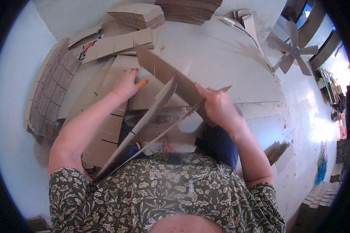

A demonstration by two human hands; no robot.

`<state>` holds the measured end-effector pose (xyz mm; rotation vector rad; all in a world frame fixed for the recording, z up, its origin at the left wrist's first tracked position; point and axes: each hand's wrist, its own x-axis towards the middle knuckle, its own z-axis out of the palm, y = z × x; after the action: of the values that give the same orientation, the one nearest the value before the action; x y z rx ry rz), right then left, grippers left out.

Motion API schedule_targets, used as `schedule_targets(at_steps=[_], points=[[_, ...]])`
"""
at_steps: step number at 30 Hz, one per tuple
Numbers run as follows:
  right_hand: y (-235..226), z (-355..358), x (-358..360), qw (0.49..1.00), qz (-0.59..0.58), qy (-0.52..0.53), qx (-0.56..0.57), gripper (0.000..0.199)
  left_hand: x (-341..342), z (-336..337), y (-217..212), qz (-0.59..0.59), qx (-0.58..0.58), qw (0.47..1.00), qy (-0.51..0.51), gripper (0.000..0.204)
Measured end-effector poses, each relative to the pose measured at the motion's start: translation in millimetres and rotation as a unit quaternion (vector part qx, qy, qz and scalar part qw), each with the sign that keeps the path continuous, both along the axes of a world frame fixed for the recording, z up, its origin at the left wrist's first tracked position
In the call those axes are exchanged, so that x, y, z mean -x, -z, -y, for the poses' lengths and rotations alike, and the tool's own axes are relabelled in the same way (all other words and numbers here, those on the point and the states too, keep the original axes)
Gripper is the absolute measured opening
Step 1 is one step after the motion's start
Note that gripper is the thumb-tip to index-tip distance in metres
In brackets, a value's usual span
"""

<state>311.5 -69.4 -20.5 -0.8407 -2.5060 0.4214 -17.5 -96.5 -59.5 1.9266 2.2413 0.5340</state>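
left of the cardboard strip (164,72), left hand (125,84) fingers apart; right hand (219,105) clamped on it. prob light, stiffish: grab edges.

Held on edge, a brown cardboard strip (167,73) with a narrow slit. Set across it, two more cardboard strips (146,118), slanting to the near left.

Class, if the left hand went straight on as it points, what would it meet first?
Probably the brown cardboard strip held by the right hand; depth is unclear, so the left hand might pass beneath.
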Motion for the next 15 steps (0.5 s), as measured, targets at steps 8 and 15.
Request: schedule_targets(at_steps=[8,15], points=[[7,2,7,0.996,0.032,0.002,0.089,0.065,121,27,64,-0.312,0.215,0.925,0.033,0.059],[18,3,-3,0.999,0.001,-0.004,0.05,0.067,90,41,20,-0.239,0.108,0.965,-0.028,0.043]])
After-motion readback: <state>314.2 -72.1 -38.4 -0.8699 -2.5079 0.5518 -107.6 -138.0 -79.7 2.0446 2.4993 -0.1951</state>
